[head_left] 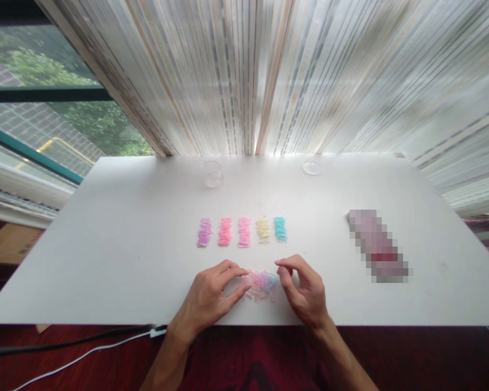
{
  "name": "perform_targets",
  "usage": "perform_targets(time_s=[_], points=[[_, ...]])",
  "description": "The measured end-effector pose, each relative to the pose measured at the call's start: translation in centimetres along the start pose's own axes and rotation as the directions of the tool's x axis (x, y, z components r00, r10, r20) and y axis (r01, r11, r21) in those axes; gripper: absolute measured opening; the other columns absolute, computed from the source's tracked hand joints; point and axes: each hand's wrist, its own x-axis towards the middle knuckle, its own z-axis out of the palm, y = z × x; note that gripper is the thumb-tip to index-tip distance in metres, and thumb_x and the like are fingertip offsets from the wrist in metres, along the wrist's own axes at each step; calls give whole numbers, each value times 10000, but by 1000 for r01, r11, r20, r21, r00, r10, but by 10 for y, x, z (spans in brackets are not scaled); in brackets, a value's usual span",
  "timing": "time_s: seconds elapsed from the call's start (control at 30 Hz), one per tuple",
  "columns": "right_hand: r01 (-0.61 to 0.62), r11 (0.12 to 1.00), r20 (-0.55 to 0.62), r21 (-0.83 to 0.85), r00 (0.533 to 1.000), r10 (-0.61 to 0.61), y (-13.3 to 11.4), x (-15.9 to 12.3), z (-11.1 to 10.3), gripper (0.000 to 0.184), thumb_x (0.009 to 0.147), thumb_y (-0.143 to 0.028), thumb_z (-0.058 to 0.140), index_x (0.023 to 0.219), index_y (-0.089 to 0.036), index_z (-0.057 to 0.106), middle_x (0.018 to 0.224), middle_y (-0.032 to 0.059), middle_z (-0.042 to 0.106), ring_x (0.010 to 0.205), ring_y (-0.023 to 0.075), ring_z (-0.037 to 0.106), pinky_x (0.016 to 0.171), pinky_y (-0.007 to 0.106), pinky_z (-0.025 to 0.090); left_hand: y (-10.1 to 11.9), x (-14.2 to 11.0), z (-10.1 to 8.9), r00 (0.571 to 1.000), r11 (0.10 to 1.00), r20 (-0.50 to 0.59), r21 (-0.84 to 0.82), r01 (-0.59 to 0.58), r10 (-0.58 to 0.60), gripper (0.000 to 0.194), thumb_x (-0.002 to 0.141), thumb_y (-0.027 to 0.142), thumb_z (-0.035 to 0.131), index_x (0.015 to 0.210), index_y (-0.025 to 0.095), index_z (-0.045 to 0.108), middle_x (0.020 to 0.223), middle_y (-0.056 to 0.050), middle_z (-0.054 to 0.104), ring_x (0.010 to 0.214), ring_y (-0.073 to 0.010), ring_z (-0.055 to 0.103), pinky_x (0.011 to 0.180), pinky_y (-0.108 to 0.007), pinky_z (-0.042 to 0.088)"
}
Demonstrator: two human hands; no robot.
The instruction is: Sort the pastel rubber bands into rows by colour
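Here in the head view, a tangled pile [261, 284] of thin pink, lilac and pale-blue pieces lies on the white worktop [118, 244]; my left grip [212, 289] is parted at its edge; whether my right grip [307, 289], beside it, pinches together I cannot tell.

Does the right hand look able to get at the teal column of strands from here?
Likely yes: the right hand is just on the near side of the teal column of strands, and only white tabletop shows between them. Whether it pinches anything is too small to tell.
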Motion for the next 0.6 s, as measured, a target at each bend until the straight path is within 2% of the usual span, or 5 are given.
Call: perform_targets(time_s=[0.17,0.23,0.4,0.6], points=[[26,997,139,-69,990,-16,0,-3,-9,92,954,-153,623,971,-222,681,825,34,679,765,183,638,671,307,552,3,-1,5,999,999,34,23,-27,26,174,940,255,678,1111,248,712,1007,-29,726,861,-171,723,749,-257,578],[43,994,196,-105,980,-22,1,-7,-12,97,952,-163,635,1007,-227,683,877,51,683,823,204,651,716,331,572,5,0,7,999,999,33,33,-37,36,166,938,249,679,1100,251,713,1003,-24,721,860,-171,724,767,-265,579],[73,978,317,-195,948,-7,3,-14,-14,268,931,-185,680,1194,-228,653,991,82,658,921,242,633,803,396,583,9,3,14,998,993,49,115,-35,30,191,907,239,716,1097,244,710,987,-21,720,815,-181,719,731,-275,577],[103,968,348,-227,937,-19,6,-14,-8,213,958,-163,638,1161,-219,670,975,78,651,905,238,616,797,408,571,6,3,16,999,995,43,94,-16,12,124,939,196,669,1045,240,714,967,-11,715,806,-162,712,726,-257,558]])
